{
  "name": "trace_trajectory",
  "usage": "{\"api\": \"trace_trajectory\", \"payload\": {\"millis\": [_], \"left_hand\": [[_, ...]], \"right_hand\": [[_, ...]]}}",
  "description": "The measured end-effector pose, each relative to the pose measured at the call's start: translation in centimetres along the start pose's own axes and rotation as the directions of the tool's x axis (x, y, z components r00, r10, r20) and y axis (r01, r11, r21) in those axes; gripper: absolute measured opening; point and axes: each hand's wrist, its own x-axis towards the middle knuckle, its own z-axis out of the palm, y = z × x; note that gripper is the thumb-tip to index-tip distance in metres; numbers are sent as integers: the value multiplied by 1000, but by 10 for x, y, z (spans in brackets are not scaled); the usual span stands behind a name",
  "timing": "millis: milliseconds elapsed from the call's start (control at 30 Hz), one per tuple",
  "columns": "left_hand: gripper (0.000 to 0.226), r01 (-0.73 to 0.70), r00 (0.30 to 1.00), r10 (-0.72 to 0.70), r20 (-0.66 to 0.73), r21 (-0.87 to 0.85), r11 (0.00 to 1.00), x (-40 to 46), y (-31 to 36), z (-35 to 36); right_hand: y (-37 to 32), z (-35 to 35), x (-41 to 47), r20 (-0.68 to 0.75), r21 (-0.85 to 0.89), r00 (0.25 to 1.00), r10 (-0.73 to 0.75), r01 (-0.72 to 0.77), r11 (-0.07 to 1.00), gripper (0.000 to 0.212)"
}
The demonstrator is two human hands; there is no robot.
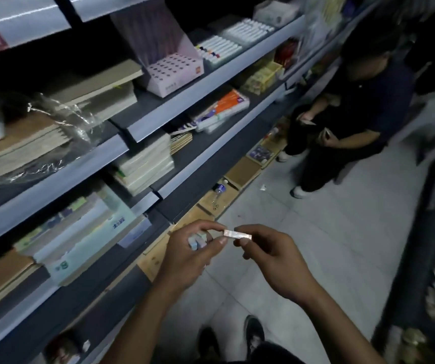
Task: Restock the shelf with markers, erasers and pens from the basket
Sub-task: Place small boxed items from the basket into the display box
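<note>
Both my hands are up in front of me, low centre of view, over the floor by the shelf base. My right hand [269,254] has its grip pinching one end of a small flat pale eraser [237,234] – thumb under, forefinger on top. My left hand [194,248] pinches the other end of that same piece w/ thumb and forefinger, so it sits level between the two grips. The left also has its other fingers curled round a small bunch of pastel erasers [197,240] tucked against the palm; can't tell how many.

Outward from there: the shelf [142,124] runs along my left, grey-edged tiers stepping up and away. Lowest tier next to my left hand has stacked books [79,227] w/ pale green and blue covers. Next tier up – more stacked books, some under clear plastic wrap [61,119]. Higher, a pink display box [174,72] w/ rows of dark-tipped pens standing in holes, and right of it white trays of markers [219,49]. Below those, an orange-and-white pack [226,103] lying flat, and yellow boxes further along.

Cardboard boxes [242,172] line the floor at the shelf foot. My shoes [254,332] show at bottom. Another person [353,111] in dark clothes crouches farther down the aisle on the right, blurred.
</note>
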Motion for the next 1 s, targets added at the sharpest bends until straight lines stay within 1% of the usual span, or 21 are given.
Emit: {"api": "trace_trajectory", "payload": {"millis": [100, 233, 367, 500, 667, 1000], "left_hand": [[17, -46, 995, 42, 89, 50, 998, 14, 1, 5], [19, -88, 985, 76, 157, 74, 993, 36, 5, 18], [18, -99, 979, 75, 190, 118, 988, 68, 11, 38], [18, -135, 971, 100, 215, 157, 978, 112, 20, 64], [25, -182, 966, 144, 217, 168, 969, 179, 41, 113], [20, -201, 967, 159, 200, 213, 956, 314, 99, 239]], "right_hand": [[4, -4, -2, -76, -22, 996, 35, -36, 999, 17], [7, -15, 1, -154, 13, 986, 63, -61, 998, 17], [14, -37, 18, -213, 45, 974, 72, -64, 997, 16], [21, -69, 46, -244, 82, 967, 75, -56, 995, 18], [35, -134, 95, -268, 84, 961, 69, -48, 995, 18], [54, -302, 206, -290, 82, 957, 17, 7, 997, 17]]}}
